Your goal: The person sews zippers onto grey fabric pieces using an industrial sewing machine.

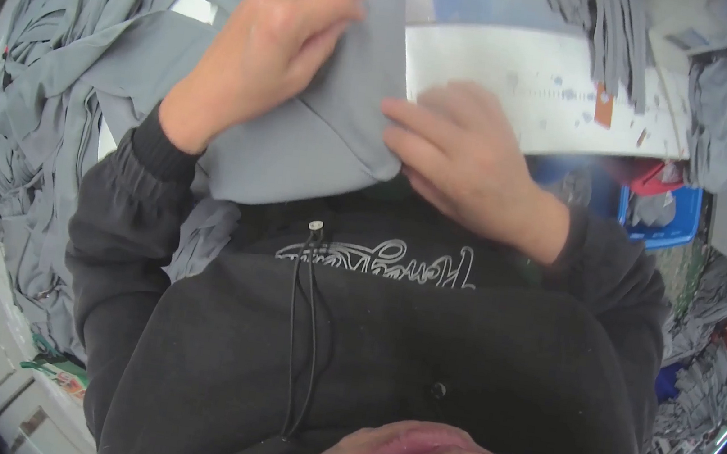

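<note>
A grey fabric piece (pixel 340 124) with a seam line lies in front of my chest, its near edge hanging over the table edge. My left hand (pixel 267 52) rests on top of it, fingers stretched out together toward the right. At the fabric's right edge is my right hand (pixel 473 150), its fingers apart and partly blurred by motion. Two of its fingertips reach the fabric's edge. Whether they touch it or hover just over it is hard to tell.
Heaps of grey fabric (pixel 41 115) fill the left side. To the right stands a white work surface (pixel 492 70) with an orange tag (pixel 604 106) and hanging grey strips (pixel 618 40). Below it sits a blue bin (pixel 677 225). More grey cloth (pixel 706 396) is piled at the lower right.
</note>
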Tool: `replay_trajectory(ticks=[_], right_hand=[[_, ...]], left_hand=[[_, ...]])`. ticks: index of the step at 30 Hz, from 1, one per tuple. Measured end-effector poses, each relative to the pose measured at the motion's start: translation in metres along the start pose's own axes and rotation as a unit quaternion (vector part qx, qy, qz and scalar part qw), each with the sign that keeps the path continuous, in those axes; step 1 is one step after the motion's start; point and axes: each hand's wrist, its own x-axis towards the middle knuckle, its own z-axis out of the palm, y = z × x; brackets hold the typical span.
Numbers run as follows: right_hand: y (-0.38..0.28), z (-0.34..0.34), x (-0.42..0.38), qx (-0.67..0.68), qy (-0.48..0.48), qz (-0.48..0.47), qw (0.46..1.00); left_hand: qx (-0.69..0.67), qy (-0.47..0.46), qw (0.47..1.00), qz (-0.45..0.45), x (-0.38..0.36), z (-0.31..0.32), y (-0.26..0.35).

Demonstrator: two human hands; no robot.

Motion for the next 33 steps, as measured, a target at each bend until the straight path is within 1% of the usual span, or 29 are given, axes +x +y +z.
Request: replay_trajectory(ticks=[1,3,4,6,9,12,13,15,16,18,21,24,25,27,30,33], right_hand=[[-0.001,-0.002,0.001,-0.016,-0.003,-0.003,1.000],[-0.004,-0.003,0.002,-0.062,-0.014,0.021,0.998],[-0.002,-0.008,0.004,-0.066,-0.028,0.012,0.997],[0.005,-0.015,0.011,-0.071,-0.082,-0.005,0.994],[0.035,-0.020,0.036,-0.113,-0.136,-0.005,0.984],[0.069,-0.012,0.058,-0.085,-0.097,-0.004,0.992],[0.072,-0.012,0.064,-0.090,-0.102,-0.010,0.991],[0.075,-0.010,0.070,-0.108,-0.105,0.016,0.988],[0.076,-0.009,0.072,-0.105,-0.111,0.014,0.988],[0.078,-0.009,0.072,-0.099,-0.124,0.031,0.987],[0.080,-0.006,0.071,-0.090,-0.119,0.037,0.988],[0.083,-0.005,0.074,-0.083,-0.121,0.041,0.988],[0.083,-0.005,0.074,-0.083,-0.124,0.044,0.988],[0.084,-0.004,0.074,-0.079,-0.133,0.057,0.986],[0.083,-0.004,0.076,-0.077,-0.120,0.052,0.988],[0.085,-0.003,0.074,-0.074,-0.104,0.043,0.991]], left_hand=[[0.001,0.001,1.000,-0.013,0.006,0.002,-0.011],[-0.017,-0.025,0.997,-0.069,0.015,0.007,-0.033],[-0.010,-0.037,0.996,-0.082,0.019,0.011,-0.039],[0.009,-0.101,0.984,-0.143,0.025,0.020,-0.054],[0.035,-0.081,0.987,-0.135,0.050,0.023,-0.099],[0.073,-0.052,0.989,-0.113,0.075,0.025,-0.138],[0.067,-0.032,0.990,-0.119,0.080,0.027,-0.147],[0.033,0.009,0.994,-0.107,0.091,0.033,-0.166],[0.034,0.000,0.992,-0.119,0.092,0.031,-0.170],[0.034,-0.053,0.987,-0.147,0.100,0.029,-0.176],[0.026,-0.060,0.988,-0.140,0.105,0.029,-0.182],[0.071,-0.045,0.988,-0.131,0.110,0.034,-0.195],[0.066,-0.050,0.987,-0.138,0.110,0.031,-0.194],[0.047,-0.069,0.983,-0.163,0.112,0.026,-0.191],[0.046,-0.078,0.982,-0.165,0.116,0.027,-0.199],[0.053,-0.123,0.972,-0.192,0.119,0.017,-0.191]])
